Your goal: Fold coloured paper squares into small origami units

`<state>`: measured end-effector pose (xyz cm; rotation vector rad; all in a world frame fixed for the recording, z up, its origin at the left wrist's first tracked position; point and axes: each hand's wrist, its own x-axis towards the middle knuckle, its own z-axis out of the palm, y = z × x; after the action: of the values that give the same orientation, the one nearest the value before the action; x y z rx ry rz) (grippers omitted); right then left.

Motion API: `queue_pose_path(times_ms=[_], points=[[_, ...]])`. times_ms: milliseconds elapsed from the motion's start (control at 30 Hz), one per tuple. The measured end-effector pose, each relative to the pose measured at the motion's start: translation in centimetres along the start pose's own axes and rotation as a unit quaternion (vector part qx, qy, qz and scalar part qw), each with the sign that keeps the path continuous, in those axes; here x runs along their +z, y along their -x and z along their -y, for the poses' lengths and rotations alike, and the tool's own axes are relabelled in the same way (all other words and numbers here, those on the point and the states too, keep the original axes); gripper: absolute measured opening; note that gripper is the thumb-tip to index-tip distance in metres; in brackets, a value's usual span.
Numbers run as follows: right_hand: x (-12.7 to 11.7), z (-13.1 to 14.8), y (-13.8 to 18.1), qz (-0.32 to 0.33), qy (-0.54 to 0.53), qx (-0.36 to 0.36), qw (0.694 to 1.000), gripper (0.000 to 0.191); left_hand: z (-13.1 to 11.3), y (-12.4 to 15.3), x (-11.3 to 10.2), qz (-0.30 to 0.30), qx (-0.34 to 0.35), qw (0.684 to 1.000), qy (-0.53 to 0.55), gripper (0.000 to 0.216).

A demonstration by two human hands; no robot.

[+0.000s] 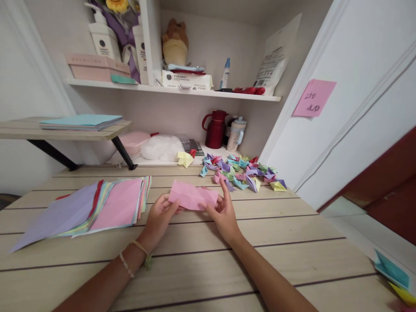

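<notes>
Pink folded paper (192, 197); a pastel fanned stack (94, 208) of lilac, pink, green; multicoloured folded pieces (242, 172); dark red jug (215, 128); pale striped wooden counter (195, 260).

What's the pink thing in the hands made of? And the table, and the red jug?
The pink sheet looks like thin matte paper: it holds sharp fold creases. The table seems to be pale wood planks or a wood-look laminate, matte, with grain streaks and dark seams. The red jug is glossy, maybe plastic or coated metal; its shine alone can't settle which.

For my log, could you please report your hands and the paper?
Left hand and right hand both hold the folded pink paper. Sheet stack at left, folded pieces beyond, both apart.
</notes>
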<state>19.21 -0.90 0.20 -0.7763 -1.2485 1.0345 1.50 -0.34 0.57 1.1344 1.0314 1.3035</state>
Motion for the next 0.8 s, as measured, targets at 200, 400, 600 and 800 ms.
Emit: queue_pose_path(times_ms=[200, 400, 600, 800], points=[[-0.6, 0.4, 0.0, 0.026, 0.137, -0.053, 0.989, 0.028, -0.6, 0.1, 0.2, -0.008, -0.003, 0.999, 0.049, 0.046], [-0.5, 0.2, 0.3, 0.033, 0.246, -0.089, 0.965, 0.022, -0.2, 0.2, 0.1, -0.021, -0.013, 0.998, 0.051, 0.051], [-0.5, -0.7, 0.4, 0.103, 0.347, -0.181, 0.914, 0.042, 0.5, 0.2, -0.3, -0.037, 0.011, 0.994, 0.100, 0.070], [-0.9, -0.9, 0.3, 0.117, 0.358, -0.195, 0.906, 0.041, 0.0, 0.5, -0.2, -0.002, -0.014, 0.993, 0.115, 0.079]])
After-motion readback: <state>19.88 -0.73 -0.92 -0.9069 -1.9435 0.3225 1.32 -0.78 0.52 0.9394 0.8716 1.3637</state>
